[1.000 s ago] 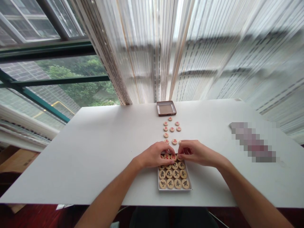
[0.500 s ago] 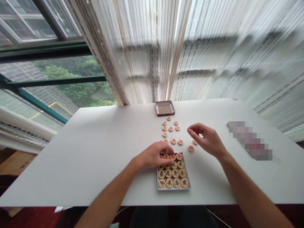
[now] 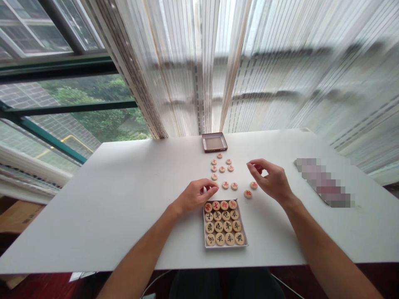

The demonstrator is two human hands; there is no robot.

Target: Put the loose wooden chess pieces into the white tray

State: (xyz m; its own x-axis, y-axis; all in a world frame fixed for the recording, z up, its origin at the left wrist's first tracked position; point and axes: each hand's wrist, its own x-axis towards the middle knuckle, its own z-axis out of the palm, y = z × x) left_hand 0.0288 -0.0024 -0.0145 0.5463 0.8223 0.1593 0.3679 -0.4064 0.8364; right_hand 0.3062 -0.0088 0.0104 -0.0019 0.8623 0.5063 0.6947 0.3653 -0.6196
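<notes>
My left hand (image 3: 195,194) is just beyond the far left corner of a shallow white box (image 3: 221,248). Its thumb and index finger are pinched around a round wooden xiangqi piece (image 3: 216,185), mostly covered by the fingertips. Rows of pieces fill the box: the far row has red characters (image 3: 224,205), the nearer rows black ones (image 3: 219,226). Above the table on the right, my right hand (image 3: 270,178) is closed, thumb and fingertips together, with nothing visible in them. Close by lie a red-lettered piece (image 3: 248,194) and another red piece (image 3: 253,185).
Several red pieces (image 3: 222,169) lie loosely between the box and a brown-rimmed box lid (image 3: 215,143) at the table's back edge. A blurred-out flat object (image 3: 326,182) is on the right of the white table (image 3: 131,199). Behind hang striped curtains (image 3: 262,83) beside a window.
My left hand has moved from over the box's far row to a loose red piece just beyond it, uncovering the row. The right hand has barely moved. The view has shifted slightly.
</notes>
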